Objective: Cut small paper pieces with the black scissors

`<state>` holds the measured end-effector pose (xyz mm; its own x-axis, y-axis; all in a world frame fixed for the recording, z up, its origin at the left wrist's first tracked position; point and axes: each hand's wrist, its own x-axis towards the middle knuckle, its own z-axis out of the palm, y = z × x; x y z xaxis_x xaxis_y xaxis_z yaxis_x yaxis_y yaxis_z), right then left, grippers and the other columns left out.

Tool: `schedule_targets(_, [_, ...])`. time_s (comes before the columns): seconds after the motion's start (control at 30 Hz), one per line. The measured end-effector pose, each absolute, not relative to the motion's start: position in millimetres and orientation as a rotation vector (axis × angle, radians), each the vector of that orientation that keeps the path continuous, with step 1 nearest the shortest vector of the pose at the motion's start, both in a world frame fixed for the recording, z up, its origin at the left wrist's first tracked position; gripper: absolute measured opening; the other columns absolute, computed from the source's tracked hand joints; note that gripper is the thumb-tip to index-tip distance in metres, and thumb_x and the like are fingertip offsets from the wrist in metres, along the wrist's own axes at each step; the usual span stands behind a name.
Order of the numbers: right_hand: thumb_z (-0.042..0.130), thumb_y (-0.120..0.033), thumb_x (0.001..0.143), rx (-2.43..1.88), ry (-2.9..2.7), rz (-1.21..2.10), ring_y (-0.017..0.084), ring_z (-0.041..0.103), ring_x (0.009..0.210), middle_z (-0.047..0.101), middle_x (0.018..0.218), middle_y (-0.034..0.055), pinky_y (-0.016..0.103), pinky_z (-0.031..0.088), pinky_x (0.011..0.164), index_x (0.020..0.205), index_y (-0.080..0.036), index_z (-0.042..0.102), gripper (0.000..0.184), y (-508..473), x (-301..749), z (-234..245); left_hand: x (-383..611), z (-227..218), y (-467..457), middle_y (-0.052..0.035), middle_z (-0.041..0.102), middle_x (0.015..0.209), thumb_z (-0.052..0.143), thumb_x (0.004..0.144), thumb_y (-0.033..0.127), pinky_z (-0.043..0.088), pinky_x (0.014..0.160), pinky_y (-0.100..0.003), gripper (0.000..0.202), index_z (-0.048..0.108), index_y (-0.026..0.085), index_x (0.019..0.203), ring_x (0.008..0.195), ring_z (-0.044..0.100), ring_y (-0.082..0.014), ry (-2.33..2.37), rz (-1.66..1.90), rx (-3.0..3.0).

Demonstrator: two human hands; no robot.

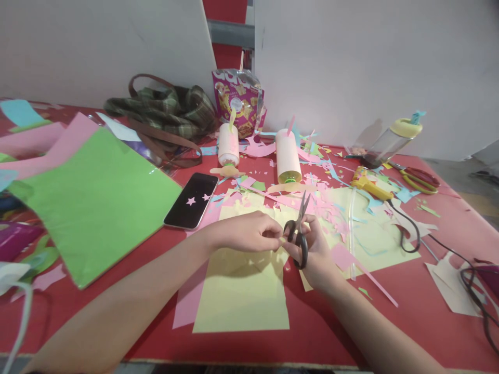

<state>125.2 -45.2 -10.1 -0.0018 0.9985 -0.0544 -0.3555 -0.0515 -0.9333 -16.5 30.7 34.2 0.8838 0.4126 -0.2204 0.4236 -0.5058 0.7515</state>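
My right hand [314,252] holds a pair of small scissors [301,228] with black handles, blades pointing up and slightly parted. The fingertips of my left hand [255,232] are pinched together and meet my right thumb and fingers. Whatever lies between them is too small to make out. Beneath both hands is a pale yellow paper sheet [245,296], partly over a pink sheet [191,301]. Left of my left hand rests a phone [187,210] with two pink paper stars [191,201] on its dark screen.
Two paper-wrapped cylinders [288,156] stand behind my hands among colourful paper scraps [261,150]. Green sheets [101,208] lie left. A yellow glue gun [370,186], its black cord [405,228], a clear bottle [392,143] and larger scissors [419,179] are right. A plaid bag [175,106] and snack bag [237,101] sit behind.
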Motion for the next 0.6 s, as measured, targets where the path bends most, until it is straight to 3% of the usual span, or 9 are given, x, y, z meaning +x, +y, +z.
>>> schedule_targets(0.2, [0.061,-0.007,0.06,-0.999,-0.89,1.389,0.007,0.044,0.058,0.045,0.072,-0.0058,0.018,0.033,0.049,0.079,-0.025,0.036,0.036,-45.6,124.8,-9.0,-15.5,31.5,29.9,0.0034,0.038,0.05,0.037,0.069,0.02,0.024,0.044,-0.02,0.018,0.045,0.014,0.053,0.045,0.034,-0.0065,0.601,0.043,2.124])
schedule_targets(0.4, [0.058,-0.02,0.067,-0.998,-0.882,1.442,0.009,0.045,0.058,0.041,0.067,-0.0053,0.023,0.036,0.055,0.078,-0.025,0.037,0.024,-46.3,124.6,-9.2,-16.0,35.8,32.4,0.003,0.044,0.053,0.037,0.07,0.019,0.026,0.046,-0.019,0.019,0.05,0.014,0.057,0.049,0.038,-0.007,0.694,0.213,2.1])
schedule_targets(0.5, [0.051,-0.027,0.074,-0.942,-0.915,1.485,0.011,0.046,0.06,0.043,0.072,-0.0029,0.026,0.037,0.06,0.079,-0.025,0.037,0.015,-47.8,125.8,-9.5,-15.5,37.4,33.7,0.0034,0.041,0.053,0.036,0.073,0.021,0.026,0.047,-0.019,0.022,0.047,0.014,0.056,0.05,0.037,-0.007,0.795,0.386,2.083])
schedule_targets(0.6, [0.051,-0.031,0.074,-0.874,-0.968,1.518,0.012,0.047,0.067,0.044,0.08,0.0001,0.029,0.037,0.067,0.082,-0.025,0.037,0.017,-49.2,127.0,-10.2,-15.3,36.4,34.7,0.0037,0.038,0.053,0.034,0.075,0.021,0.028,0.048,-0.019,0.022,0.046,0.014,0.057,0.051,0.036,-0.0069,0.864,0.525,2.022])
